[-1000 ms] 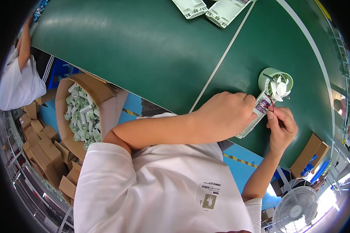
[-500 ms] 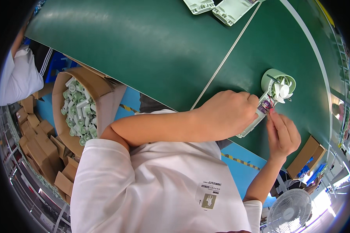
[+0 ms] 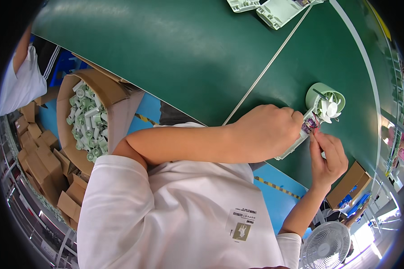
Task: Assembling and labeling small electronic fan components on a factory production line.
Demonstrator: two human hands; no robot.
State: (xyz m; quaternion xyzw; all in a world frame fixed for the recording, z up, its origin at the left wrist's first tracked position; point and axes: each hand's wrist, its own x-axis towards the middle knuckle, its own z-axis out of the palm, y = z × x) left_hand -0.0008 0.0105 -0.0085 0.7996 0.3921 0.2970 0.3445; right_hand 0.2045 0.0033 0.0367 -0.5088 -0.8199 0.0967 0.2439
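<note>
On the green table, at right of centre, lies an opened pale green handheld fan (image 3: 325, 93) with white blades (image 3: 330, 109) in its round head. My left hand (image 3: 271, 132) is curled over its handle, covering much of it, and its fingertips are out of sight. Beside the fingers a small purple circuit board (image 3: 308, 124) shows in the handle. From the board run thin red and dark wires (image 3: 317, 127). My right hand (image 3: 328, 157) has thumb and forefinger pinched together on a red wire at the handle's right side.
Pale green shell parts (image 3: 278, 12) lie at the table's far edge. Left of the table stands a carton (image 3: 114, 93) full of pale green fan parts, near a pile of brown boxes (image 3: 42, 168) and another person's white sleeve (image 3: 24, 85). A floor fan (image 3: 326, 246) stands lower right.
The whole view has shifted slightly, with the table parts sitting further right. Both hands keep their hold at the fan; the right fingertips remain at the wires.
</note>
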